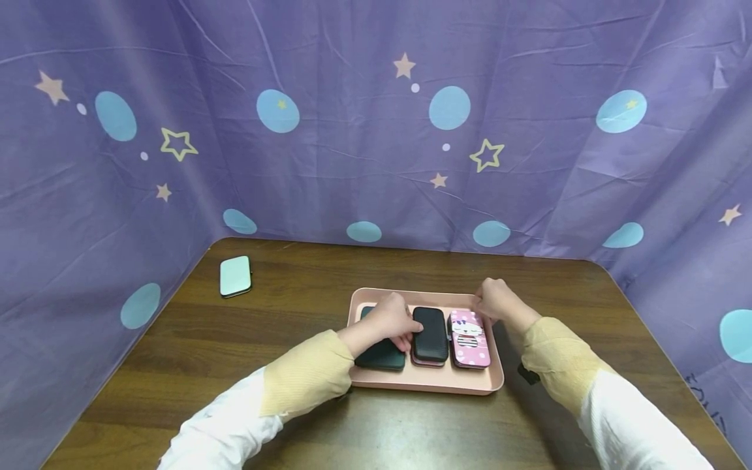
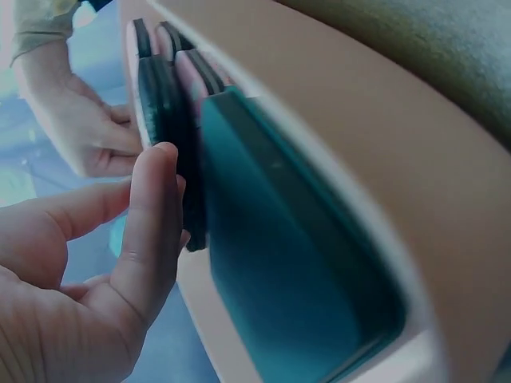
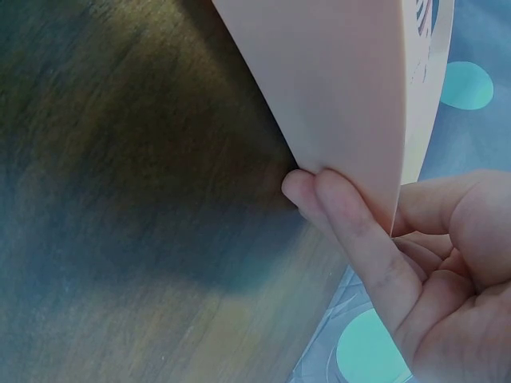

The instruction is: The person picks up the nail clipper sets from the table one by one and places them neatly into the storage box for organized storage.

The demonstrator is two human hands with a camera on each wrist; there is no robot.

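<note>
A pale pink tray (image 1: 423, 384) holds several flat cases. My left hand (image 1: 391, 321) is over its left half, fingers mostly straight, fingertips at the left side of a black textured case (image 1: 429, 331). This case lies on top of a reddish-pink one (image 1: 428, 363), which is mostly covered. Partly under that hand is a dark green case (image 1: 380, 356), seen large in the left wrist view. A pink cat-patterned case (image 1: 468, 339) sits at the tray's right. At the far right corner my right hand (image 3: 431, 279) pinches the tray's wall, fingers outside, thumb inside.
A mint-green case (image 1: 235, 276) lies alone on the wooden table (image 1: 294, 274) at the back left. A small dark object (image 1: 528, 374) shows beside the right sleeve. Purple patterned curtains (image 1: 364, 130) hang behind the table and along both sides.
</note>
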